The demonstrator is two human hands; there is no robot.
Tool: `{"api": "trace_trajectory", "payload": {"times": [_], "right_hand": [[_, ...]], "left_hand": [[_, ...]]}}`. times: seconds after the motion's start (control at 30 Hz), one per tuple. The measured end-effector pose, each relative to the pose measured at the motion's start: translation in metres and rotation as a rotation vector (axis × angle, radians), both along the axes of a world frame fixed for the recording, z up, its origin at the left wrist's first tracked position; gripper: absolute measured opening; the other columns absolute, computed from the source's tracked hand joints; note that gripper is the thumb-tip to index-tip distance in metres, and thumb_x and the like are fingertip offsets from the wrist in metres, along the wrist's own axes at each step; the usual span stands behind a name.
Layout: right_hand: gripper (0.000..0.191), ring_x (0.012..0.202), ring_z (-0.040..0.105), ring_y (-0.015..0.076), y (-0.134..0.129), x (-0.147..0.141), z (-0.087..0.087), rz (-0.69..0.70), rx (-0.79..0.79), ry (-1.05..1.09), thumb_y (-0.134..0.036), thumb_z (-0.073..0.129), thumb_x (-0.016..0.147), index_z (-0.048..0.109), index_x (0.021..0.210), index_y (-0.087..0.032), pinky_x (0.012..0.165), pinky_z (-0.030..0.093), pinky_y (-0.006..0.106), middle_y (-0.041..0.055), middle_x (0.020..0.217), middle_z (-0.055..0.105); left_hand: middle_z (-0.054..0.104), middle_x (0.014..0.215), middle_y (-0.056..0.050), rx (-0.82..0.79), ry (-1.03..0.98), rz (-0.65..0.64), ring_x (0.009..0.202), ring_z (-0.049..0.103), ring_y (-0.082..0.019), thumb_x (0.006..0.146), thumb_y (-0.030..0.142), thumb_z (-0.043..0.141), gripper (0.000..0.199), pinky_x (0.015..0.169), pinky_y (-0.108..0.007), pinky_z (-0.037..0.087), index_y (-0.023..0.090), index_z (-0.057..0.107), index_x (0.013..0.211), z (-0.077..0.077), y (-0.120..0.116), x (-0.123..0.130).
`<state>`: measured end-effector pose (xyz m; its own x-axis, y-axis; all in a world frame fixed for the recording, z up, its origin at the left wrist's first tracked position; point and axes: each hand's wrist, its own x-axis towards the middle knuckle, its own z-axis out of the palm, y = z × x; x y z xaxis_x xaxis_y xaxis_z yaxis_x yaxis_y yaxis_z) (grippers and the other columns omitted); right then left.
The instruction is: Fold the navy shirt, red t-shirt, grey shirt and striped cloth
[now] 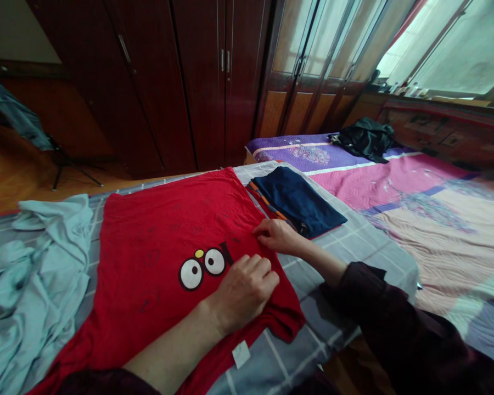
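Observation:
A red T-shirt (148,236) with two cartoon eyes printed on it lies spread over a grey checked cloth. My left hand (247,291) is closed, its curled fingers gathering the fabric near the shirt's right side. Farther up that same side, my right hand (278,236) pinches the shirt's edge between thumb and fingers. The tips of my left fingers are hidden under the hand. A white label (241,354) shows by the shirt's near edge. Close beyond my right hand lies a stack of folded dark blue clothes (298,197), with orange and red layers underneath.
Crumpled pale blue-green clothing (37,285) lies at the left on the checked cloth (379,263). To the right is a bed with a patterned cover (436,214) and a black garment (364,137). Dark red wardrobes (201,82) line the back; a tripod (66,159) stands at left.

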<state>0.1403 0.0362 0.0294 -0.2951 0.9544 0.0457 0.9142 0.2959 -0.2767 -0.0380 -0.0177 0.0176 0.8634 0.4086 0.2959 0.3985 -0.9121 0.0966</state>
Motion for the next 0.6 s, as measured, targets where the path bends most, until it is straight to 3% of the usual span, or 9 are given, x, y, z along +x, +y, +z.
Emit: {"api": "trace_trajectory", "payload": {"times": [0.1,0.27,0.33,0.47,0.6], "right_hand": [[0.024,0.086,0.064,0.0187,0.005,-0.004,0.0,-0.027,0.031,-0.005,-0.018,0.051,0.083,0.071,0.097,-0.017,0.078,0.047,0.027,0.0059,0.09,0.07],[0.046,0.126,0.042,0.027,-0.007,-0.015,-0.017,0.149,0.145,-0.036,-0.038,0.048,0.092,0.052,0.13,-0.014,0.104,0.034,0.043,0.0158,0.135,0.05],[0.055,0.134,0.031,0.0298,-0.012,-0.019,-0.025,0.13,0.162,-0.057,-0.042,0.046,0.093,0.043,0.138,-0.011,0.107,0.029,0.049,0.0191,0.144,0.039],[0.062,0.139,0.021,0.0309,-0.015,-0.024,-0.034,0.178,0.153,-0.095,-0.047,0.046,0.091,0.036,0.143,-0.014,0.11,0.023,0.052,0.0168,0.149,0.031],[0.063,0.137,0.026,0.0334,-0.003,-0.029,-0.039,0.193,0.163,-0.126,-0.05,0.045,0.091,0.04,0.14,-0.012,0.108,0.025,0.054,0.0199,0.148,0.033]], "left_hand": [[0.057,0.082,-0.002,-0.076,0.045,-0.148,0.076,0.053,-0.018,0.089,0.022,0.052,0.009,0.067,-0.031,0.041,0.018,0.055,0.082,-0.002,-0.007,0.004],[0.059,0.086,-0.003,-0.161,0.089,-0.208,0.079,0.056,-0.018,0.087,0.033,0.056,0.014,0.067,-0.029,0.044,0.019,0.056,0.085,-0.001,-0.013,0.006],[0.059,0.086,-0.002,-0.173,0.099,-0.22,0.078,0.057,-0.018,0.086,0.032,0.057,0.012,0.066,-0.029,0.044,0.019,0.056,0.085,0.0,-0.014,0.007],[0.061,0.086,-0.003,-0.2,0.108,-0.224,0.075,0.06,-0.018,0.086,0.03,0.056,0.011,0.062,-0.029,0.044,0.02,0.057,0.086,-0.002,-0.016,0.008],[0.062,0.083,-0.002,-0.237,0.175,-0.204,0.071,0.062,-0.018,0.086,0.028,0.055,0.009,0.065,-0.031,0.046,0.021,0.059,0.088,0.004,-0.023,0.007]]}}
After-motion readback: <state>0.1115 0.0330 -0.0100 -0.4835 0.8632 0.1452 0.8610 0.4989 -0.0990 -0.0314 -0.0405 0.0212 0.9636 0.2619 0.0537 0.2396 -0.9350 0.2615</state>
